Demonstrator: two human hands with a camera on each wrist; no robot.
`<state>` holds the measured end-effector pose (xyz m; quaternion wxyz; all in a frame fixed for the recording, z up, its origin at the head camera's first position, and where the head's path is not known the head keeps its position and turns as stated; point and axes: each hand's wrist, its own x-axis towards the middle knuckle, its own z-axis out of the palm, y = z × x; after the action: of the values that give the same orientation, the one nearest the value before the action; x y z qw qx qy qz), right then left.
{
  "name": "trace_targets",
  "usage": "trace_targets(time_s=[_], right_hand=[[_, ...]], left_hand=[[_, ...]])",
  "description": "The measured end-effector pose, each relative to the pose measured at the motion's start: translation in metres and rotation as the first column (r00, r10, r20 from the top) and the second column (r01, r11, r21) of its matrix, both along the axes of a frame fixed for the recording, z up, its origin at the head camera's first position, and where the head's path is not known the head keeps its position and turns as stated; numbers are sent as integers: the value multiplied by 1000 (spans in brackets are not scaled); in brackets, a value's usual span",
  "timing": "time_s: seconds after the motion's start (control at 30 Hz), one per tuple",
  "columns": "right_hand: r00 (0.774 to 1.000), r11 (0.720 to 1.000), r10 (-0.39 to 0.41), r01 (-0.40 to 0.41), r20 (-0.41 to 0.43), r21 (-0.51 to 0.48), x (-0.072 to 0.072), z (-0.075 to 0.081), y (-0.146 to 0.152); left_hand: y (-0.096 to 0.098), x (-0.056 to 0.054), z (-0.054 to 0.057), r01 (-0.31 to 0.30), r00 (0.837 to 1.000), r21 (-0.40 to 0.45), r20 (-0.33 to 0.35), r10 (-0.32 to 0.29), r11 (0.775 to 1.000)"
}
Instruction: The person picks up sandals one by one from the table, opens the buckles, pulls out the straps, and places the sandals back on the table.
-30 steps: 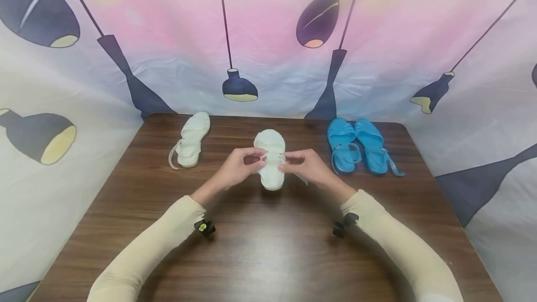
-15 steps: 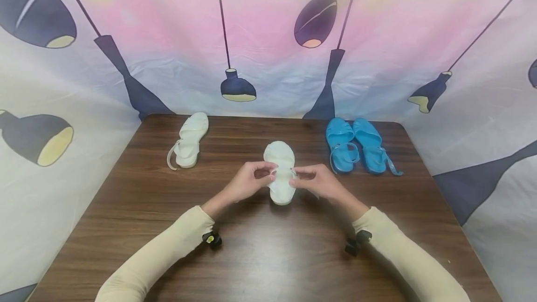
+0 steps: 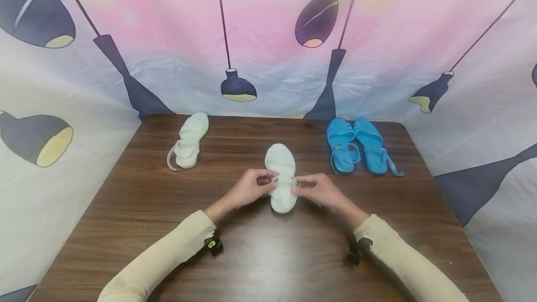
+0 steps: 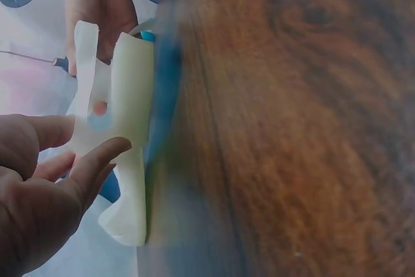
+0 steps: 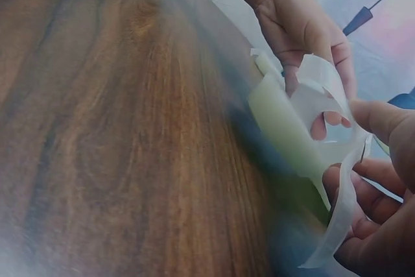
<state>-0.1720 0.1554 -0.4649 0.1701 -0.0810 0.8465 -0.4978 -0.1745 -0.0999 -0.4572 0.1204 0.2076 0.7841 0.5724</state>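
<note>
A white sandal (image 3: 282,157) is held between both hands at the middle of the table, toe pointing to the back. My left hand (image 3: 252,188) pinches its left side near the strap with thumb and fingers. On the other side my right hand (image 3: 320,190) pinches the right edge by the ankle strap. The sandal's pale sole (image 4: 133,89) stands edge-on close to the tabletop in the left wrist view. In the right wrist view the loose strap (image 5: 347,205) hangs down past the right fingers.
Another white sandal (image 3: 193,139) lies at the back left of the brown wooden table (image 3: 268,264). Two blue sandals (image 3: 341,146) lie side by side at the back right. A curtain (image 3: 268,36) printed with lamps hangs behind the table.
Both hands have brought the white sandal toward the front of the table and slightly right, mostly in the first half second. The other sandals stay in place.
</note>
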Motion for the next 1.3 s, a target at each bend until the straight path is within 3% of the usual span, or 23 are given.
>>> trace_targets(time_s=[0.23, 0.37, 0.67, 0.93, 1.07, 1.3], right_hand=[[999, 1000, -24, 24, 41, -6, 3, -5, -3], [998, 999, -32, 33, 61, -17, 4, -8, -3], [998, 996, -10, 16, 66, -92, 6, -10, 2], [995, 978, 25, -5, 95, -210, 7, -14, 5], [996, 978, 42, -26, 73, -205, 8, -14, 5], [994, 977, 40, -17, 103, -211, 12, -13, 2]], left_hand=[[-1, -2, -4, 8, 1000, -33, -15, -9, 999], [-1, -4, -4, 19, 999, -106, -29, -22, 994], [2, -19, -2, 54, 992, -227, -97, -78, 972], [11, -33, 4, 71, 952, -375, -252, -175, 924], [17, -39, 5, 133, 937, -375, -254, -239, 918], [26, -47, 3, 225, 909, -389, -246, -336, 893]])
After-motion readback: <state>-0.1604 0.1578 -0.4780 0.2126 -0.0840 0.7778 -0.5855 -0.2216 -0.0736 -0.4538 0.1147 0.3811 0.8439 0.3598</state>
